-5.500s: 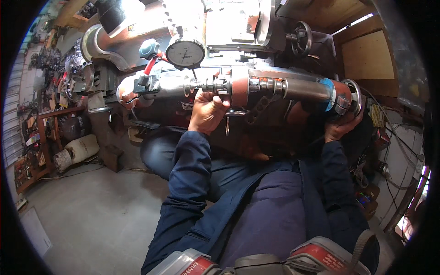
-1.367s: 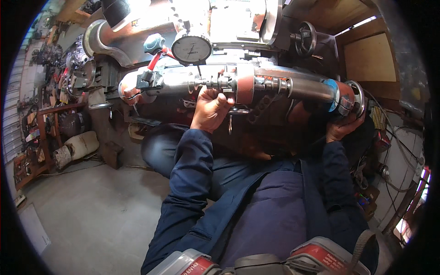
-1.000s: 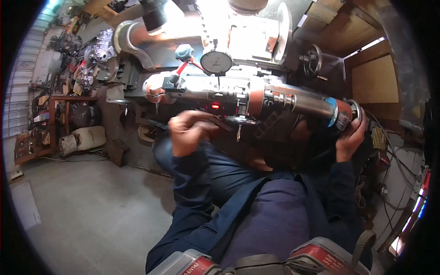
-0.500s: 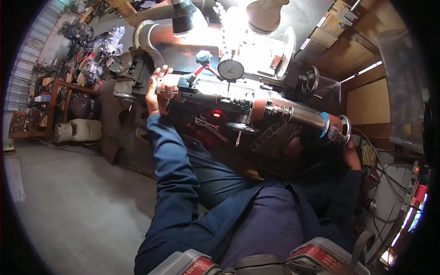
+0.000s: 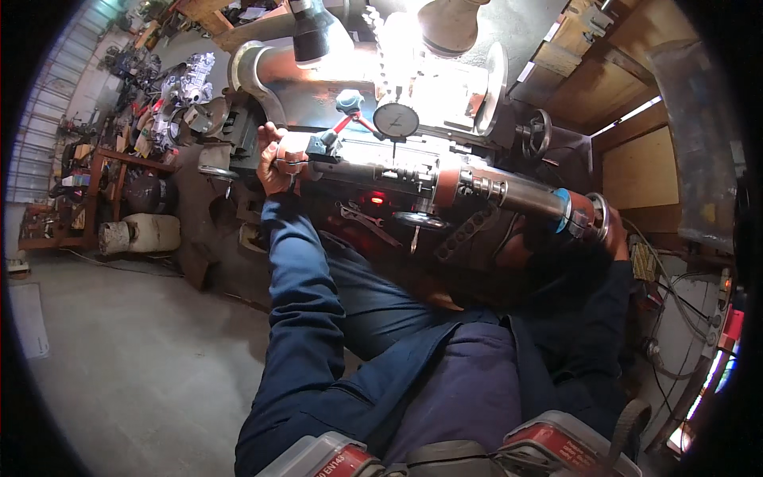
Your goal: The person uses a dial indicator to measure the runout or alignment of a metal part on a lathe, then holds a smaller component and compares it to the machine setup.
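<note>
In front of me a long metal machine assembly lies crosswise under bright light. My left hand (image 5: 276, 163) is closed around the reddish-brown bracket (image 5: 294, 156) at its left end. At the far right end, my right hand (image 5: 615, 230) grips the rim of a metal handwheel (image 5: 601, 218); its fingers are partly hidden. A steel cylinder (image 5: 524, 194) with a blue band (image 5: 563, 208) runs up to that wheel. Above the middle, a round dial indicator (image 5: 396, 121) points its stem down at the assembly. Its red jointed arm (image 5: 343, 125) carries a pale blue knob (image 5: 349, 101).
Below the assembly are a small crank wheel (image 5: 420, 220), wrenches (image 5: 369, 222) and a metal strip with round holes (image 5: 465, 234). A black lamp (image 5: 319, 36) hangs above. Another handwheel (image 5: 540, 133) stands at right. A cream gas cylinder (image 5: 143, 234) lies on the left floor near piled engine parts (image 5: 191, 79).
My left fingers, stretched out before, have curled around the bracket. My right hand has moved up along the handwheel's rim and shows more. The assembly has stayed in place.
</note>
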### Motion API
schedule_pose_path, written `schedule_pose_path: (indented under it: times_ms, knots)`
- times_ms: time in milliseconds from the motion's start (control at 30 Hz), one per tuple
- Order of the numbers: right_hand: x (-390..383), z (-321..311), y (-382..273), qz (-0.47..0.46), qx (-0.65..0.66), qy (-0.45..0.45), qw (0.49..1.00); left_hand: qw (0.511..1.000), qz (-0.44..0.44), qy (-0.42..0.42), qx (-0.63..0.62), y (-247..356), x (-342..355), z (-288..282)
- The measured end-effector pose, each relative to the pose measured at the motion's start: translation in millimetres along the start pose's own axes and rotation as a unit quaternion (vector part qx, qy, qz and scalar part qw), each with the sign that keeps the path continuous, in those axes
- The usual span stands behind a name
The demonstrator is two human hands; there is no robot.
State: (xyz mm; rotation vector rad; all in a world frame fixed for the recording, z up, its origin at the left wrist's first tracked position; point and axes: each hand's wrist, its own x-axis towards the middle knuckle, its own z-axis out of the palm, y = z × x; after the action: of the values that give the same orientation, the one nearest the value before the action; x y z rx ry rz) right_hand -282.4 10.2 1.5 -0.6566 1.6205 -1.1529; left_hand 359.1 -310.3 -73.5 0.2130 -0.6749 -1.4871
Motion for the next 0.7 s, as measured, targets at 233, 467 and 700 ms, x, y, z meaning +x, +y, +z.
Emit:
schedule_pose_path:
  times_ms: [233,467,700]
  knots:
    - [-52.7,-9.9,53.4,0.005,-0.558,0.185,0.809,0.934,-0.235,0.195,0.186,31.9,14.4,58.1]
    - [-89.9,17.5,-51.7,-0.06,-0.401,0.058,0.912,0.935,-0.243,0.175,0.189,35.1,10.5,68.6]
    - [-27.8,4.1,-33.9,-0.115,-0.303,0.093,0.941,0.96,-0.167,0.221,0.043,29.1,20.6,46.1]
